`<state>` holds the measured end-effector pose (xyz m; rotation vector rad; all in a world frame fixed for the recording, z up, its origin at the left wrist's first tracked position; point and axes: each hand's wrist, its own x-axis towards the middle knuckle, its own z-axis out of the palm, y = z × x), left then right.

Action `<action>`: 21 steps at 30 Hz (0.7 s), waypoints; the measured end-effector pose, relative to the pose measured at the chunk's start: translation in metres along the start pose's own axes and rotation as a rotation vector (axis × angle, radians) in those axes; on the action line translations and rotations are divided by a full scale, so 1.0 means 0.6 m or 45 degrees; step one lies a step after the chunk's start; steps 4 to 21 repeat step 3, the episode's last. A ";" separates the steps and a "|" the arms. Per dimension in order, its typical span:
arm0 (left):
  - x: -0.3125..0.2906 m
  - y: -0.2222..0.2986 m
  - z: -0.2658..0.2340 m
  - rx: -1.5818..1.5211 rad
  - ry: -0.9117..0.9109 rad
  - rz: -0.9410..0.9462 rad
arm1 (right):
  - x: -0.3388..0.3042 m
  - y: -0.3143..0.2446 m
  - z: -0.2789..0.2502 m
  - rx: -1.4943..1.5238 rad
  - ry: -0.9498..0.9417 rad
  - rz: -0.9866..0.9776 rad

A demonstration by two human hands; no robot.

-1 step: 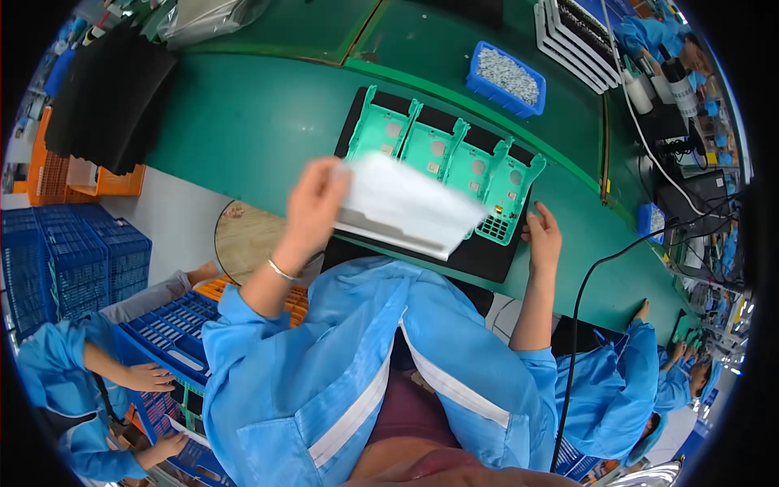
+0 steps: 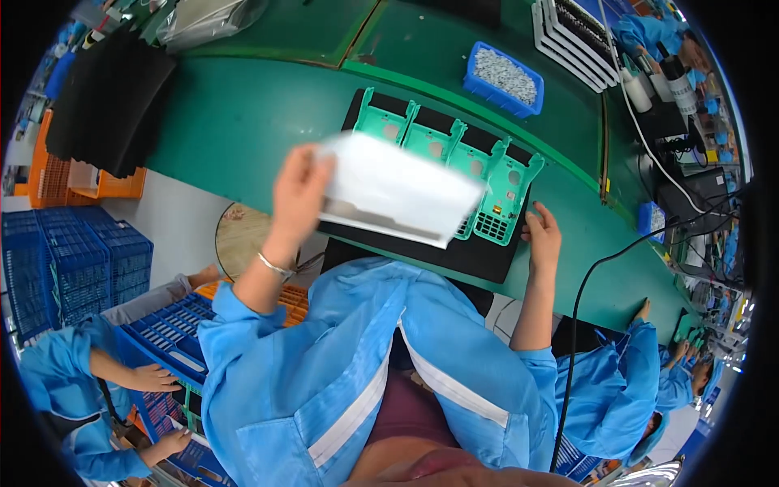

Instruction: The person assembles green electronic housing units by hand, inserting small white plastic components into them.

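Note:
My left hand (image 2: pixel 302 191) grips the left end of a white flat sheet (image 2: pixel 402 183), blurred by motion, with a grey band along its near edge. It is held over a row of several green plastic housings (image 2: pixel 505 199) and hides the near parts of most of them. The housings lie side by side on a black mat (image 2: pixel 479 261); the rightmost one shows its grid of small square holes. Beside the mat's right edge is my right hand (image 2: pixel 544 234), holding nothing, its fingers loosely bent and apart.
A blue bin (image 2: pixel 505 104) of small pale pieces stands beyond the housings. White trays (image 2: pixel 568 49) are stacked at far right, black sheets (image 2: pixel 109 101) at far left. A black cable (image 2: pixel 578 325) hangs by my right arm. Co-workers sit on both sides.
My left hand has moved slightly left and away from me with the white sheet, uncovering more of the right housings' near ends. My right hand stays in place.

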<state>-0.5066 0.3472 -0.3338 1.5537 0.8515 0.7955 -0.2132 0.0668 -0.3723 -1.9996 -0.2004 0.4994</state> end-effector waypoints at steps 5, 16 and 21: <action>0.116 0.023 -0.039 -0.113 0.161 0.110 | 0.015 0.005 -0.005 0.077 -0.015 0.091; 0.116 0.023 -0.039 -0.113 0.161 0.110 | 0.015 0.005 -0.005 0.077 -0.015 0.091; 0.116 0.023 -0.039 -0.113 0.161 0.110 | 0.015 0.005 -0.005 0.077 -0.015 0.091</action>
